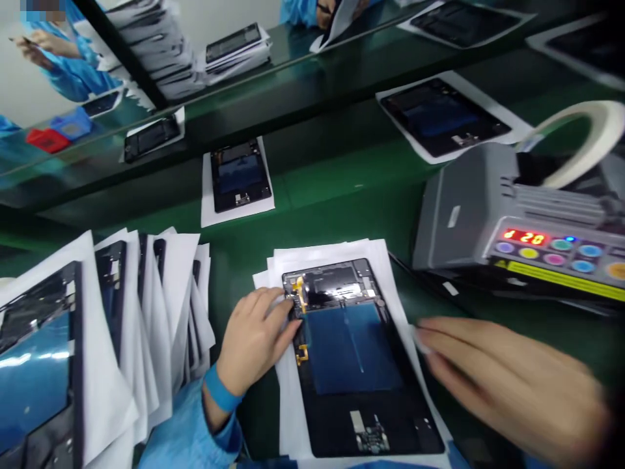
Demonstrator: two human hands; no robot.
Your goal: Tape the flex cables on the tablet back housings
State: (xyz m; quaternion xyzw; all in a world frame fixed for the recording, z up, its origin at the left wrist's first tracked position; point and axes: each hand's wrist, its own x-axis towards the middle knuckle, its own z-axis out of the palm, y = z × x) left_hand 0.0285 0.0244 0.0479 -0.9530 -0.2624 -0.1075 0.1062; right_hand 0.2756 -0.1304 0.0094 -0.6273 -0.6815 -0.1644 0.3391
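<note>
- Tablet (356,402): black; central panel (339,348), blue.
- Flex tabs (302,355): orange-yellow.
- Paper (293,417): plain white.
- Wristband (221,389): blue; sleeve (180,430): lighter blue.
- Bench (319,212): green.
- Tape dispenser (463,202): grey; display digits (525,236): red; label strip (561,280): yellow.

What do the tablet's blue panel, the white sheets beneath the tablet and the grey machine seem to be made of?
Blue panel: perhaps smooth plastic film, slightly glossy, judging by its pale streak; the material underneath is hidden.
White sheets: probably matte paper, given their thin, overlapping edges.
Grey machine: casing likely moulded plastic, satin finish, from its rounded corners; painted metal is possible.
</note>
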